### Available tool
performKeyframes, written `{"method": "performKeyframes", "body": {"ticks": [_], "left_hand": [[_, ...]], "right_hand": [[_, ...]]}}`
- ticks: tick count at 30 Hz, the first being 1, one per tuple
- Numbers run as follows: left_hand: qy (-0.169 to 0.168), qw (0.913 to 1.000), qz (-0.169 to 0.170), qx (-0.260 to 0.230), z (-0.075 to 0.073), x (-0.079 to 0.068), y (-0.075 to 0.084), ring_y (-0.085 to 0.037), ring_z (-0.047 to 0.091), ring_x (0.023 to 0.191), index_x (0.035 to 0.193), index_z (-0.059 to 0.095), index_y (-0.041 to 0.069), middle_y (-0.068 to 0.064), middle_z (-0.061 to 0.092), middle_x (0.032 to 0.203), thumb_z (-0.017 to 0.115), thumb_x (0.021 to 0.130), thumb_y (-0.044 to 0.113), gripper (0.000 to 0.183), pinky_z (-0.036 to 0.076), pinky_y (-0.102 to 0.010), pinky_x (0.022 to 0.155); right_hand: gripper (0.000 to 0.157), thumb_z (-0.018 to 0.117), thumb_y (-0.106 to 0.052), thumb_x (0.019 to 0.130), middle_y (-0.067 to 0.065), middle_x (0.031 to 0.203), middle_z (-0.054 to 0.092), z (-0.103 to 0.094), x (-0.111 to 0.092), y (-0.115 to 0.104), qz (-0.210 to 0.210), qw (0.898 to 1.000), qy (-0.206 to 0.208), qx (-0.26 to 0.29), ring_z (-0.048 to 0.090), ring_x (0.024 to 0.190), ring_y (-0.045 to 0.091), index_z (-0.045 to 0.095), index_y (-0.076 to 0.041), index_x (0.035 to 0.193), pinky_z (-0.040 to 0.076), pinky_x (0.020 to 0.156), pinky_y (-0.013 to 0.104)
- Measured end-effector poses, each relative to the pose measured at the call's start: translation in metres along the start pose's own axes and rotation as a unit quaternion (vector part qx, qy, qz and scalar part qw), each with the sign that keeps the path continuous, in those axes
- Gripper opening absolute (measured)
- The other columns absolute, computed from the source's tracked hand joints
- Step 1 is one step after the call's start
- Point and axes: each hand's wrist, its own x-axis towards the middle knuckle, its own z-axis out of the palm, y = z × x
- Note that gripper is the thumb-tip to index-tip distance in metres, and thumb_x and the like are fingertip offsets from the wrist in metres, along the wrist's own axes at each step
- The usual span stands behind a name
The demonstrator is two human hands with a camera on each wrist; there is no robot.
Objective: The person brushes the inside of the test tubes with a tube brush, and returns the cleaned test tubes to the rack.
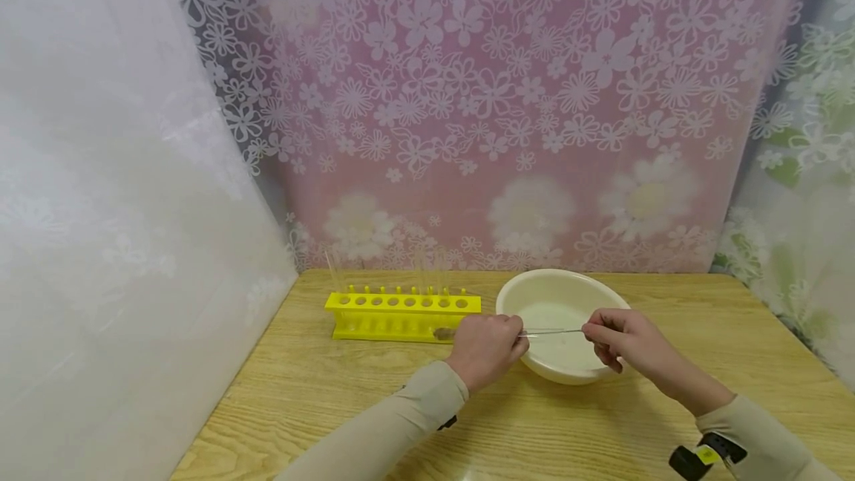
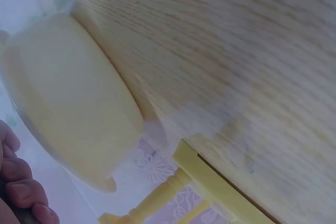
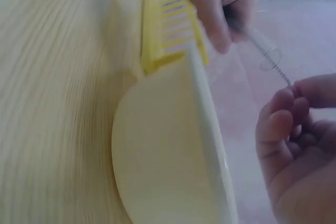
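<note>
The test tube [image 3: 260, 43] runs through the left hand [image 1: 486, 351], its open mouth pointing toward the right hand [image 1: 628, 344]; a brush sits inside it, with its brownish bristles [image 1: 444, 333] showing beyond the left hand. The left fingers are curled round the tube. The right hand pinches the end of the brush's thin twisted wire [image 3: 283, 76] between thumb and fingertips — the other fingers loosely bent. Tube and wire are held up, across the white basin [image 1: 561, 375] in the head view. Beside the basin, on the person's left, stands a yellow rack [image 1: 404, 303] with clear tubes [image 1: 334, 269] upright toward both its ends. All this is on a wood-grain table [image 1: 320, 407] — behind it hangs a pink flowered curtain [image 1: 467, 95].
</note>
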Motion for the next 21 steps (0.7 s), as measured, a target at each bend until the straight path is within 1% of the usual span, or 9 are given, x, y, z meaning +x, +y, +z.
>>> {"method": "performKeyframes", "body": {"ticks": [3, 7, 10, 12, 15, 18, 19, 20, 21], "left_hand": [[0.003, 1.0, 0.004, 0.007, 0.0, 0.0, 0.0, -0.001, 0.031, 0.043, 0.066, 0.051, 0.025, 0.013, 0.042, 0.052, 0.063, 0.093, 0.033, 0.03, 0.018, -0.018, 0.04], [0.008, 0.9997, 0.009, 0.021, 0.001, -0.001, 0.001, -0.002, 0.032, 0.043, 0.066, 0.053, 0.024, 0.013, 0.046, 0.053, 0.064, 0.092, 0.033, 0.029, 0.019, -0.019, 0.04], [0.013, 0.9994, 0.012, 0.029, 0.001, -0.002, 0.001, -0.002, 0.032, 0.043, 0.066, 0.053, 0.024, 0.013, 0.047, 0.052, 0.064, 0.091, 0.032, 0.029, 0.018, -0.019, 0.04], [0.011, 0.9995, 0.011, 0.027, 0.001, -0.002, 0.001, -0.002, 0.032, 0.043, 0.066, 0.053, 0.024, 0.013, 0.047, 0.052, 0.064, 0.091, 0.032, 0.028, 0.018, -0.019, 0.04], [-0.002, 0.9999, -0.001, 0.016, 0.001, -0.002, 0.0, -0.001, 0.032, 0.043, 0.067, 0.054, 0.025, 0.013, 0.046, 0.053, 0.063, 0.092, 0.032, 0.028, 0.019, -0.018, 0.04], [-0.015, 0.9997, -0.017, 0.005, 0.002, -0.003, -0.001, 0.0, 0.032, 0.043, 0.068, 0.053, 0.026, 0.013, 0.045, 0.053, 0.061, 0.093, 0.032, 0.028, 0.02, -0.017, 0.04], [-0.018, 0.9996, -0.02, 0.001, 0.002, -0.003, -0.002, 0.0, 0.032, 0.042, 0.068, 0.053, 0.026, 0.013, 0.044, 0.053, 0.061, 0.094, 0.031, 0.028, 0.02, -0.017, 0.039], [-0.018, 0.9996, -0.023, -0.001, 0.002, -0.004, -0.002, 0.0, 0.032, 0.042, 0.068, 0.052, 0.026, 0.013, 0.043, 0.053, 0.061, 0.094, 0.031, 0.028, 0.02, -0.017, 0.039], [-0.019, 0.9995, -0.024, -0.002, 0.002, -0.004, -0.003, 0.0, 0.032, 0.042, 0.067, 0.051, 0.026, 0.013, 0.042, 0.053, 0.06, 0.094, 0.031, 0.029, 0.02, -0.017, 0.039]], "right_hand": [[0.036, 0.052, -0.024, 0.105, 0.005, 0.065, 0.052, -0.002, 0.002, -0.002, 0.05, 0.998, -0.008, 0.033, 0.047, 0.052, 0.021, 0.053, 0.009, 0.093, 0.047, 0.049, 0.036], [0.03, 0.05, -0.022, 0.105, 0.001, 0.065, 0.049, -0.003, 0.005, -0.003, 0.104, 0.99, -0.029, 0.086, 0.045, 0.052, 0.012, 0.055, -0.002, 0.083, 0.044, 0.049, 0.031], [0.03, 0.048, -0.02, 0.105, -0.002, 0.063, 0.045, -0.004, 0.008, -0.003, 0.13, 0.981, -0.051, 0.132, 0.041, 0.051, 0.009, 0.054, -0.01, 0.077, 0.04, 0.049, 0.026], [0.031, 0.048, -0.02, 0.105, -0.003, 0.063, 0.044, -0.004, 0.008, -0.003, 0.135, 0.98, -0.054, 0.138, 0.04, 0.05, 0.008, 0.053, -0.012, 0.076, 0.039, 0.049, 0.025], [0.03, 0.051, -0.024, 0.105, -0.001, 0.064, 0.046, 0.0, 0.006, -0.003, 0.111, 0.988, -0.027, 0.105, 0.042, 0.051, 0.01, 0.055, -0.006, 0.082, 0.04, 0.048, 0.029], [0.028, 0.055, -0.027, 0.104, 0.002, 0.067, 0.051, 0.006, 0.003, -0.003, 0.04, 0.999, 0.026, -0.004, 0.047, 0.053, 0.015, 0.06, -0.002, 0.092, 0.043, 0.05, 0.031], [0.026, 0.057, -0.026, 0.103, 0.003, 0.069, 0.054, 0.009, 0.002, -0.002, 0.007, 0.998, 0.046, -0.048, 0.049, 0.054, 0.015, 0.063, -0.002, 0.096, 0.044, 0.051, 0.031], [0.022, 0.059, -0.024, 0.102, 0.003, 0.071, 0.057, 0.011, 0.001, -0.002, -0.03, 0.993, 0.065, -0.098, 0.049, 0.055, 0.014, 0.065, -0.003, 0.099, 0.045, 0.051, 0.03], [0.017, 0.061, -0.021, 0.101, 0.001, 0.073, 0.06, 0.013, 0.001, -0.001, -0.067, 0.984, 0.081, -0.147, 0.05, 0.055, 0.011, 0.067, -0.006, 0.102, 0.045, 0.052, 0.028]]}}
